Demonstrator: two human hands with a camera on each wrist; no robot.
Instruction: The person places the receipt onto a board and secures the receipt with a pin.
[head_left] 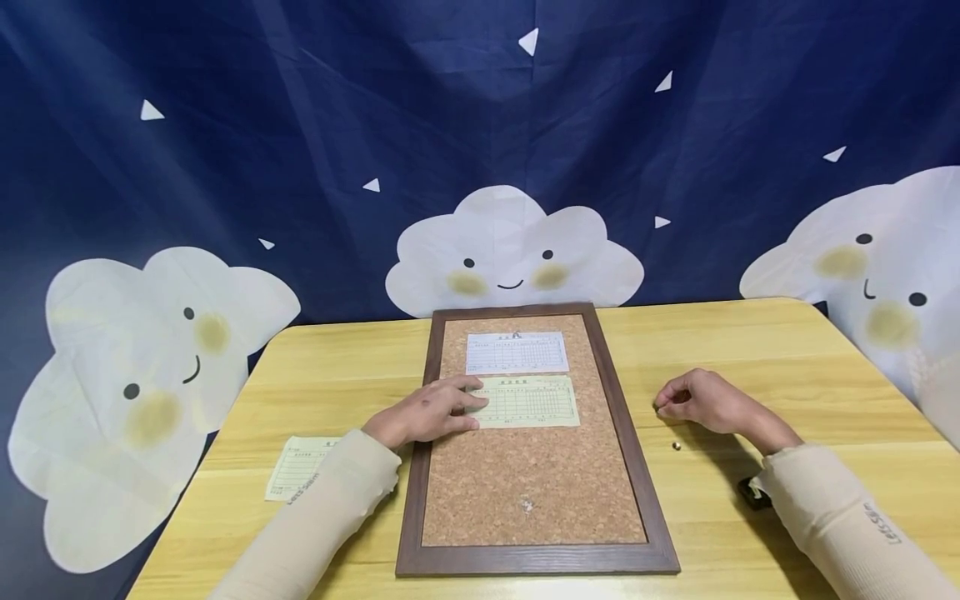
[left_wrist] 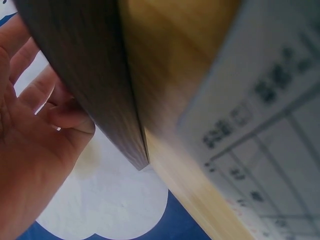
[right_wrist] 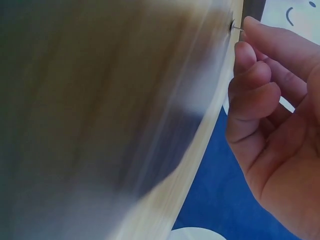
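My left hand lies with extended fingers over the left side of the corkboard's frame. Its fingertips rest on the left end of a pale green form slip. That slip lies on the cork just below a white form slip, which has a small tack at its top edge. To the right of the board, my right hand is low over the table with curled fingers. At its fingertips is a thumbtack, pin toward the thumb. A second, shiny tack lies on the table nearby.
Another pale green slip lies left of the board, partly under the left sleeve. A small black object sits beside the right sleeve. Low on the cork is a small silvery patch. A blue cloud-print curtain hangs behind the table.
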